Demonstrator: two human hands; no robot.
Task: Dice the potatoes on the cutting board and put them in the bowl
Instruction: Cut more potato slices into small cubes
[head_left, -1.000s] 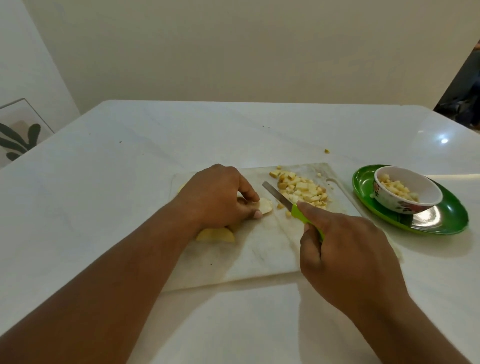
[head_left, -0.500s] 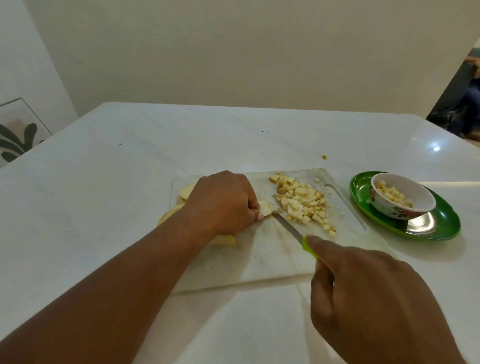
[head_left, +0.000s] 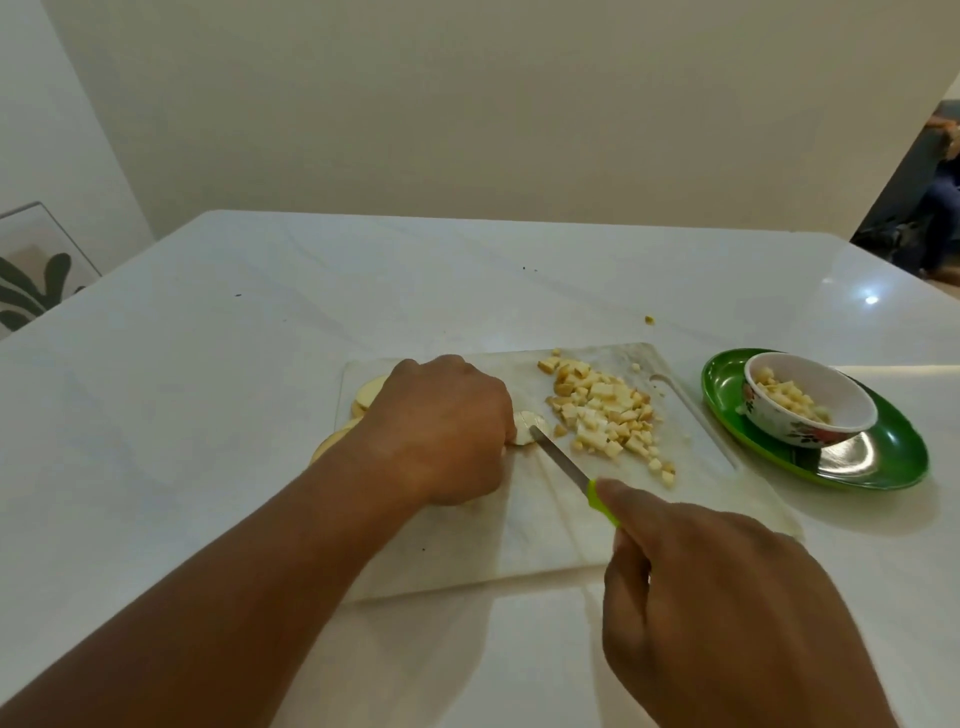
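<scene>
bowl (head_left: 810, 400) on green plate (head_left: 883, 462) holds potato dice; right hand (head_left: 727, 613) grips knife (head_left: 571, 467), left hand (head_left: 441, 431) pins potato slice (head_left: 527, 427).

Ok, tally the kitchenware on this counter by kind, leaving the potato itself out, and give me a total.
Cutting board: 1
Knife, green handle, gripped by the right hand, blade on the potato slice under the left hand: 1
Bowl, holding diced potato: 1
Green plate under the bowl: 1
Total: 4
</scene>
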